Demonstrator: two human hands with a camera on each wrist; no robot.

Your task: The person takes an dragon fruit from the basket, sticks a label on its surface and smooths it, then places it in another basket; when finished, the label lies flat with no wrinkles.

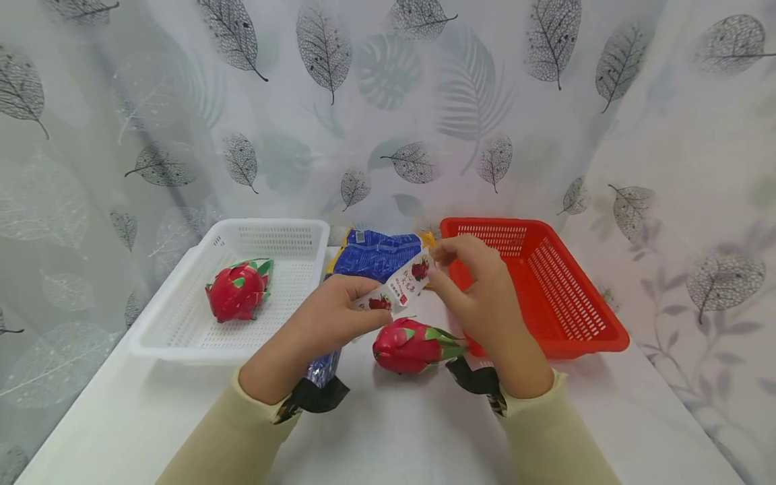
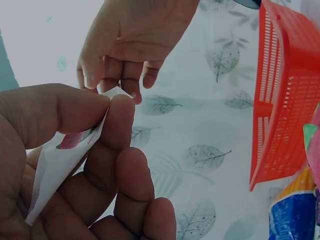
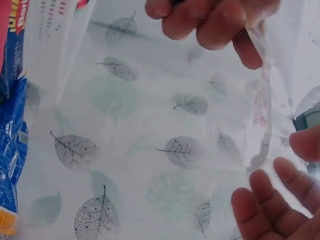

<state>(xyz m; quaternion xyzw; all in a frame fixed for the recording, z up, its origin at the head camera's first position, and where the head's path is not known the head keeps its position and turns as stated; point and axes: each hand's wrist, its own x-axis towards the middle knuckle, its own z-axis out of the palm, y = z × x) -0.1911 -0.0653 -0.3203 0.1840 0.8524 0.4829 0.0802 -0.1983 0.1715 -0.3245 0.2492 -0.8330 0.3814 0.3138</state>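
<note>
My left hand pinches the lower left end of a white strip of labels printed with red dragon fruit and writing. The left wrist view shows the strip curving between thumb and index finger. At the strip's upper right end is my right hand. In the right wrist view this hand has its thumb and fingers apart, close to the strip's free end. A dragon fruit lies on its side on the white table below the hands.
A white basket at left holds another dragon fruit. The red basket stands at right, partly behind my right hand. A blue and yellow packet lies behind the hands, against the leaf-patterned curtain.
</note>
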